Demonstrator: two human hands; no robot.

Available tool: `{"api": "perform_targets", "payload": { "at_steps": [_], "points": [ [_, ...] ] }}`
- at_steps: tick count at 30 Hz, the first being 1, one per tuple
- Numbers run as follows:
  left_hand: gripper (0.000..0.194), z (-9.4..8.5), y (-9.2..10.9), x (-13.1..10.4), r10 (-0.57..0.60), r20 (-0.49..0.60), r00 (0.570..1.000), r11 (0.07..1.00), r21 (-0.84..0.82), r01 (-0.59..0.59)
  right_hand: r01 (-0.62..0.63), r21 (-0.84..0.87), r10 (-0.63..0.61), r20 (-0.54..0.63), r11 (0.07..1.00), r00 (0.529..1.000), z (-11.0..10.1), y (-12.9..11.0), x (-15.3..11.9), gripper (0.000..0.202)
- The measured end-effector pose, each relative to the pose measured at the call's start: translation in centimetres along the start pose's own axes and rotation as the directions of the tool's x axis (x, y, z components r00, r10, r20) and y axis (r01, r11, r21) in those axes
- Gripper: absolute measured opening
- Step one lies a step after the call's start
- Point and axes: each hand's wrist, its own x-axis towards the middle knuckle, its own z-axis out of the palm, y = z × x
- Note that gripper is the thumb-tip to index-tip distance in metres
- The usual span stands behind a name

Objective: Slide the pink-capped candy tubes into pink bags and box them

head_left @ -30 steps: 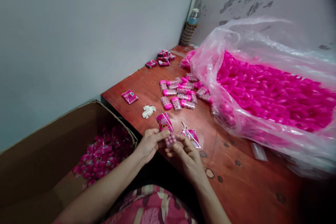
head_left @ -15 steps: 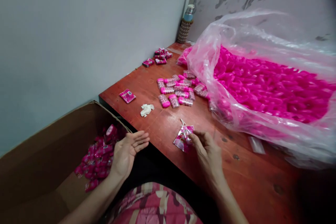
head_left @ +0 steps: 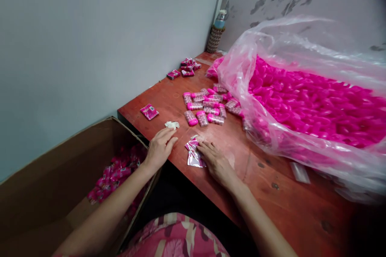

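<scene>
My left hand [head_left: 161, 147] reaches over the table's left edge, its fingertips at a crumpled white scrap [head_left: 172, 125]; whether they grip it is hard to make out. My right hand [head_left: 217, 164] lies flat with its fingers stretched out, touching the right side of a pink and clear packet [head_left: 194, 154] on the red-brown table [head_left: 241, 204]. A small pale scrap [head_left: 194, 137] sits just above that packet. Farther left lies a flat pink packet [head_left: 149, 111]. Beyond my hands is a group of clear bottles with pink caps [head_left: 202, 118], filled with small beads.
An open cardboard box [head_left: 36, 156] holding pink packets [head_left: 111, 176] stands below the table's left edge. A large clear bag [head_left: 241, 68] of pink pieces [head_left: 307, 100] fills the right. Small packets [head_left: 187, 73] and a bottle in a woven holder [head_left: 215, 38] stand farther back.
My left hand has moved from beside the table up to the white scrap. My right hand has flattened and shifted left with the packet, which now lies farther left.
</scene>
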Motion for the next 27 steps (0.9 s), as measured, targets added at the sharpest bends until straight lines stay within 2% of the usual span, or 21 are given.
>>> {"api": "perform_targets", "payload": {
  "at_steps": [3, 5, 7, 10, 13, 18, 21, 24, 27],
  "points": [
    [0.028, 1.0, 0.8, 0.1, 0.097, 0.052, 0.994, 0.992, 0.076, -0.101, 0.03, 0.141, -0.028, -0.016, 0.99, 0.999, -1.0, 0.4, 0.8, 0.034],
    [0.029, 1.9, 1.3, 0.7, 0.144, 0.105, 0.984, 0.978, 0.134, -0.157, -0.029, 0.243, 0.051, -0.085, 0.97, 0.995, -1.5, 0.4, 0.5, 0.033],
    [0.029, 2.9, 1.6, 1.6, 0.16, 0.17, 0.972, 0.964, 0.183, -0.191, -0.127, 0.324, 0.186, -0.161, 0.938, 0.969, -1.7, 0.3, -0.1, 0.029],
    [0.022, 4.1, 1.5, 2.7, 0.153, 0.237, 0.959, 0.957, 0.208, -0.204, -0.223, 0.37, 0.316, -0.214, 0.902, 0.924, -1.5, 0.2, -0.8, 0.025],
    [0.016, 4.7, 1.3, 3.1, 0.12, 0.213, 0.97, 0.97, 0.184, -0.161, -0.21, 0.352, 0.301, -0.23, 0.912, 0.925, -1.2, 0.2, -0.9, 0.022],
    [0.016, 4.9, 1.8, 3.0, 0.063, 0.181, 0.981, 0.991, 0.104, -0.083, -0.177, 0.275, 0.248, -0.249, 0.945, 0.936, -0.8, 0.5, -0.7, 0.024],
    [0.017, 4.5, 2.5, 3.2, 0.029, 0.133, 0.991, 0.999, 0.011, -0.031, -0.098, 0.083, 0.114, -0.222, 0.992, 0.968, -0.7, 0.3, -0.7, 0.033],
    [0.018, 3.0, 2.4, 3.8, -0.034, 0.017, 0.999, 0.999, -0.042, 0.035, 0.016, -0.154, -0.03, -0.089, 0.988, 0.996, -0.6, -0.1, -0.8, 0.04],
    [0.019, 0.6, 1.0, 4.7, -0.09, -0.097, 0.991, 0.996, 0.016, 0.092, 0.05, -0.27, -0.056, -0.016, 0.962, 0.998, -0.7, -0.5, -0.8, 0.039]
  ]
}}
